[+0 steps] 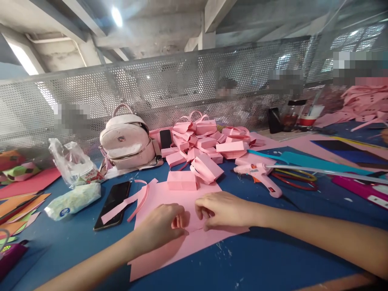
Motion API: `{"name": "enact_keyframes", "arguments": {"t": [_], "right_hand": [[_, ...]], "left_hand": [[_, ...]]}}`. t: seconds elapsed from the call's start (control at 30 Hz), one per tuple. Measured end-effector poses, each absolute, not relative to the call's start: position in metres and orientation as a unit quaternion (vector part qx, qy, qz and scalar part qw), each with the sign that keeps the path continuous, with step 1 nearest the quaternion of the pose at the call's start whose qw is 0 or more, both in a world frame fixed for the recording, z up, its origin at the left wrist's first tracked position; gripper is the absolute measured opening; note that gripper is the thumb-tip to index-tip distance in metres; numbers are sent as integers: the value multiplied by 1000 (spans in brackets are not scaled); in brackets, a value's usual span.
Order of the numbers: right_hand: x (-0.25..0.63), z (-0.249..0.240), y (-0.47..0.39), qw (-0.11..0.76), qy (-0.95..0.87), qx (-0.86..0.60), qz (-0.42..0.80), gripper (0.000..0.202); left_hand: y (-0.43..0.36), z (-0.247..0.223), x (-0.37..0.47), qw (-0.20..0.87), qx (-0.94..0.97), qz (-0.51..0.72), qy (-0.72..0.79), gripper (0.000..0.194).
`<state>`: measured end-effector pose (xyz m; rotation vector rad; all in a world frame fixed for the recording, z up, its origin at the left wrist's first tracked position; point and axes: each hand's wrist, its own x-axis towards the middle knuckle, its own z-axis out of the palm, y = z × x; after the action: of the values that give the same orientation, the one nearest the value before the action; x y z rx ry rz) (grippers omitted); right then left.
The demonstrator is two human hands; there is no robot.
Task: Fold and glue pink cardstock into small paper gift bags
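A pink paper sheet (157, 250) lies on the blue table in front of me, seemingly in more than one layer. My left hand (160, 226) is over its middle, fingers curled and thumb at a thin line in the paper. Close by on the right, my right hand (221, 208) curls its fingers, thumb and fingertips at the same line. Both seem to pinch the paper there; the exact grip is partly hidden. A small folded pink paper box (182, 180) rests at the sheet's far edge. Beside it leans a pink paper bag with a handle (207, 169).
Pink paper boxes (206, 142) are heaped at the back beside a pink backpack (125, 139). On the right lies a pink glue gun (262, 176) with a long glue stick. At left are a phone (113, 204) under paper strips and a tissue pack (74, 201).
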<state>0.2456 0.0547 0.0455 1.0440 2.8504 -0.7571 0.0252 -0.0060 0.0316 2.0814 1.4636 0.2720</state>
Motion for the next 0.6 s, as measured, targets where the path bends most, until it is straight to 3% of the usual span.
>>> {"name": "enact_keyframes", "arguments": {"t": [0.1,0.2,0.27,0.4,0.6], "right_hand": [[244,45,54,-6,918,314,-241,7],[238,43,54,-43,912,310,-265,3],[233,41,55,-66,901,319,-286,7],[226,39,59,-103,886,320,-320,17],[240,56,72,-128,881,352,-288,19]], "left_hand": [[-11,34,25,300,767,109,557,8],[-14,37,27,319,753,129,561,20],[-14,40,28,345,747,134,553,14],[-14,44,26,431,726,168,508,47],[-9,39,1,509,698,224,451,53]]}}
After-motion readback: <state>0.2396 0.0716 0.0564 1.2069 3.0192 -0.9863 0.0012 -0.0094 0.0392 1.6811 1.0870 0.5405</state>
